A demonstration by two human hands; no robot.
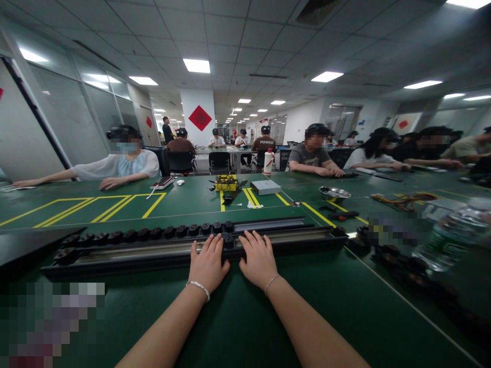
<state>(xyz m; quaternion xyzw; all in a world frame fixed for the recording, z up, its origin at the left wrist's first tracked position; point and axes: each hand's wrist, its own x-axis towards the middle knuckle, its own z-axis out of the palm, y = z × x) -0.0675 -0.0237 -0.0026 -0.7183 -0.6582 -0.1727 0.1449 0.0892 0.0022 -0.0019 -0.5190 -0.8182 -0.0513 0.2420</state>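
Note:
A long black rail (153,260) lies across the green table, with a pale strip along its channel. Several round black parts (143,234) stand in a row along its far left side. My left hand (207,260) rests over the rail near its middle, palm down, fingers somewhat spread. Just to the right, my right hand (259,258) lies on the rail in the same way, fingers apart. Between the two hands sits one small black part (228,240) in the channel; neither hand is closed round it.
Beyond the rail are a yellow box with cables (226,183), a grey box (265,187) and a metal bowl (335,193). At right stand a clear bottle (450,237) and a dark row of round parts (418,273). People sit across the table; a black panel (34,245) lies left.

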